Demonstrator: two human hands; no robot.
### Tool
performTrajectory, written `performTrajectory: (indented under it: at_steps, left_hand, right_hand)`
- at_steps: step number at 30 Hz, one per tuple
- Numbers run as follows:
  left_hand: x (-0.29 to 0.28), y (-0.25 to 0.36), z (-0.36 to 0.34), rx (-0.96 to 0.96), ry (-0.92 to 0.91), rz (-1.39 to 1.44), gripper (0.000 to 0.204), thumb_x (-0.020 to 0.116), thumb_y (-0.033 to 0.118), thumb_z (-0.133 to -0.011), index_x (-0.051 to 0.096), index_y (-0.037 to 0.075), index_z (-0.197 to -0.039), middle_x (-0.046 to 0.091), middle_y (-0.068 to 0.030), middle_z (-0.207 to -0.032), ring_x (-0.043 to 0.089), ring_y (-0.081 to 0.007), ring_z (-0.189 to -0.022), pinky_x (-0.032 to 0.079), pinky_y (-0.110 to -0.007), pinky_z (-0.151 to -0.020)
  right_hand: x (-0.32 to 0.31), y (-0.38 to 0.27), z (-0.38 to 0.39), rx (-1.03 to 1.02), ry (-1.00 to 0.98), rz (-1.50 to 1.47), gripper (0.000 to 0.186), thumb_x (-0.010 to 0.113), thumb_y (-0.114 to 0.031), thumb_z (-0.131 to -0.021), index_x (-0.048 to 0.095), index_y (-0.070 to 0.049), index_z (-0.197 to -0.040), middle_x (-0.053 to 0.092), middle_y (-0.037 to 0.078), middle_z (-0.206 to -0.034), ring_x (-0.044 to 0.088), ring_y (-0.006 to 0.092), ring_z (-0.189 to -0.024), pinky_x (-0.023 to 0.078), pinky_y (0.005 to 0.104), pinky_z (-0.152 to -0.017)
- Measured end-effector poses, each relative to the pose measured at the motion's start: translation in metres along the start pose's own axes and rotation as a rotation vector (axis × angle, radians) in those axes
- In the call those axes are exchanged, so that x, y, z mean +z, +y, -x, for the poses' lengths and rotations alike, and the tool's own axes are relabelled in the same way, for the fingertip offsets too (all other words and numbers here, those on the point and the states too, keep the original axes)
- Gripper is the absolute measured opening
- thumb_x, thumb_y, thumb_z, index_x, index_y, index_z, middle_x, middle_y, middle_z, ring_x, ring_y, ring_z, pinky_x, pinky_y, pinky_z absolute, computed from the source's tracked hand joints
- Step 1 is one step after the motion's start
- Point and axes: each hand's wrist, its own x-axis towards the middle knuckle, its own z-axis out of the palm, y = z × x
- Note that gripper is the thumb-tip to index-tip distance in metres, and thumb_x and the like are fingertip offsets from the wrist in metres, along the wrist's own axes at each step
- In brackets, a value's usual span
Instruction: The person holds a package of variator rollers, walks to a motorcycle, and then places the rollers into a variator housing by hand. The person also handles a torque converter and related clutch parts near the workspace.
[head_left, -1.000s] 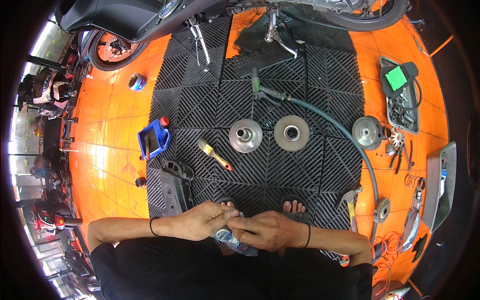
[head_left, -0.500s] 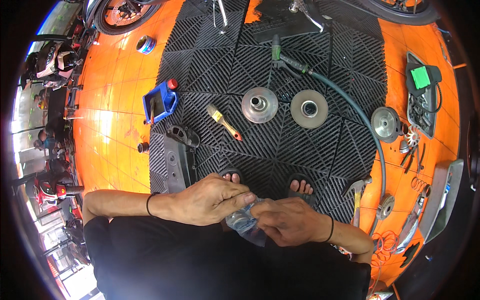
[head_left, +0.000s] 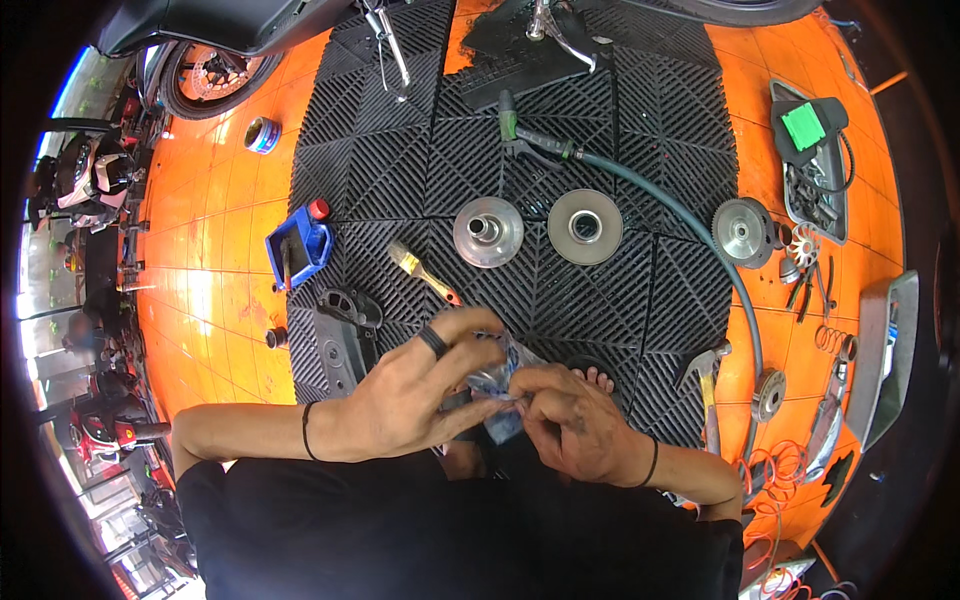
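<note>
Black ribbed floor mat (head_left: 640, 300) on orange tiles (head_left: 215, 300), both hands' grip closed on clear plastic bag (head_left: 497, 375)

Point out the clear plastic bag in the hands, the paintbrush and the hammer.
clear plastic bag (head_left: 497, 380), head view, on the crumpled middle showing between the two hands.
paintbrush (head_left: 420, 268), head view, on the ferrule, just below the bristles.
hammer (head_left: 708, 385), head view, on the handle below the metal head.

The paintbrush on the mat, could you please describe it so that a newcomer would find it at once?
Start at the black ribbed mat on the orange floor. Left of the two round metal discs, just above the left hand, lies the paintbrush. Only it has pale bristles and a yellow handle with an orange tip.
</note>
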Motion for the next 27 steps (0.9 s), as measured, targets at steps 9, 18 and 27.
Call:
performTrajectory:
  at_steps: [9,18,27]
  left_hand:
    - [-0.01,0.005,0.005,0.236,-0.287,0.113,0.026,0.077,0.016,-0.079,0.068,0.005,-0.1,0.056,-0.0085,-0.096,0.064,-0.0215,-0.075,0.057,-0.032,-0.062]
    - [-0.008,0.013,0.004,0.068,-0.65,0.795,0.023,0.074,0.004,-0.084,0.071,0.0,-0.106,0.064,-0.0136,-0.104,0.065,-0.0271,-0.096,0.053,-0.04,-0.086]
    - [0.005,0.011,0.013,-0.002,-0.64,0.938,0.021,0.065,0.008,-0.084,0.068,0.005,-0.105,0.056,-0.0056,-0.088,0.052,-0.0215,-0.082,0.04,-0.037,-0.071]
  right_hand:
    - [-0.024,-0.01,-0.003,-0.027,-0.295,-0.177,0.021,0.066,-0.006,-0.088,0.051,0.0,-0.103,0.059,0.011,-0.094,0.065,0.0287,-0.076,0.054,0.0407,-0.061]
    - [-0.041,-0.026,-0.009,0.032,-0.585,-0.494,0.027,0.07,-0.015,-0.09,0.05,-0.006,-0.105,0.06,0.009,-0.079,0.066,0.0304,-0.063,0.054,0.0417,-0.055]
    - [-0.042,-0.031,-0.014,-0.253,-0.518,-0.115,0.017,0.063,-0.026,-0.091,0.056,-0.011,-0.086,0.055,0.001,-0.072,0.061,0.0171,-0.054,0.05,0.0314,-0.049]
